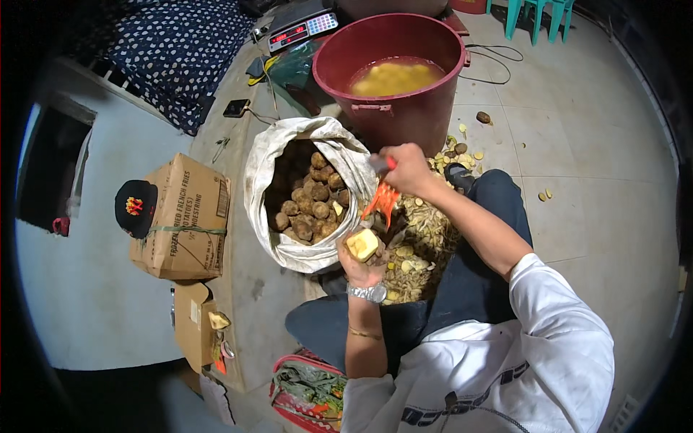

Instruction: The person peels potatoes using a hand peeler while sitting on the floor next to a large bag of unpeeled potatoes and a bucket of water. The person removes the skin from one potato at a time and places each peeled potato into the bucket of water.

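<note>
My left hand [353, 268], with a metal watch at its wrist, holds a partly peeled potato [363, 244] with its pale yellow flesh facing up. Above and to the right, my right hand [407, 172] is closed around a blurred hand tool [382, 163] with red and dark parts; its exact kind is unclear. Below that hand is an orange plastic-looking piece [383, 201], and I cannot tell whether it joins the tool. A white woven sack [257, 178] with a rolled rim holds unpeeled potatoes [311, 203]. Peelings [433, 227] lie heaped between my legs.
Behind the sack stands a large red plastic tub [400, 116] holding yellow potatoes [398, 77] in liquid. A digital scale [303, 31] and a phone [236, 108] are at the back left. Left are a cardboard box [187, 216] and black cap [135, 208]; a red-rimmed bag [279, 368] sits below.
</note>
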`<action>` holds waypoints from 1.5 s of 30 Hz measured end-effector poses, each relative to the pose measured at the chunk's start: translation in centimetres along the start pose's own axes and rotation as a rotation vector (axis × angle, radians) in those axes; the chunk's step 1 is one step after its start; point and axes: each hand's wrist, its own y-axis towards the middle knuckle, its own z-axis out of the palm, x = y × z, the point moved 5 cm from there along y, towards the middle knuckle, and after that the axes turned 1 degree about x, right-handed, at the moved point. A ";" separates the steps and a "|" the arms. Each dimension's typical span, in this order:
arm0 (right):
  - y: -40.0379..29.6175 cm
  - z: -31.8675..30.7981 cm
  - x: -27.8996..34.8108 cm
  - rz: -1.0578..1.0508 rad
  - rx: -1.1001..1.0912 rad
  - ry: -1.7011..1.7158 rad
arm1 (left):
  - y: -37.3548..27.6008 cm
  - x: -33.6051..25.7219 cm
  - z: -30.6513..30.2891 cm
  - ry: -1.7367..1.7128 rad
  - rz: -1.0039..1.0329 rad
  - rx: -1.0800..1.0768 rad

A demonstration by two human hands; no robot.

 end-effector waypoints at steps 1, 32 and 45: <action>-0.4 0.0 2.1 -0.044 0.040 0.092 | 0.0 0.3 0.9 -0.002 0.004 -0.003; 1.1 -1.6 -1.2 0.212 0.133 -0.323 | -0.2 -0.1 1.8 0.522 0.523 -0.511; -1.1 0.8 3.7 -0.010 0.361 -0.202 | 0.1 0.1 1.7 0.317 0.482 -0.666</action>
